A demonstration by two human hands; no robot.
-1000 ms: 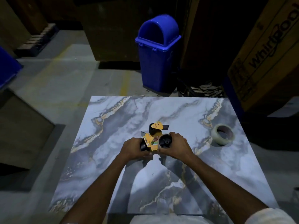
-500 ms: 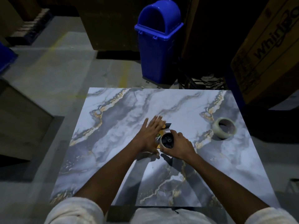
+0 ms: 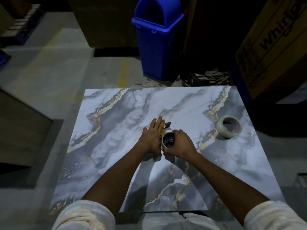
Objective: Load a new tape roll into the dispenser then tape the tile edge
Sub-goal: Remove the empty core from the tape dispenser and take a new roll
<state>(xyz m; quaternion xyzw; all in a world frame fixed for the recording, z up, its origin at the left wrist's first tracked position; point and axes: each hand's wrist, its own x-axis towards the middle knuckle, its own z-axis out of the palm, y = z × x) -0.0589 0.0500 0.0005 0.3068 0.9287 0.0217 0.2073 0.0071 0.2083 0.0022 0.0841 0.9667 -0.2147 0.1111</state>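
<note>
Tape dispenser point(image 3: 166, 125), yellow and black, is held near the middle of the marble-patterned tile point(image 3: 116, 130). Left hand point(image 3: 152, 135) is laid flat against its left side, fingers straight and together, covering most of the body; only a black tip and some yellow are seen beyond it. Right hand point(image 3: 181, 144) is curled round the round black hub point(image 3: 168, 140), fingers clamped on its pale rim. Tape roll point(image 3: 221, 128) is lying on the tile well to the right, apart from both hands. Blue swing-lid bin point(image 3: 156, 47) is standing on the floor beyond the tile's far edge.
</note>
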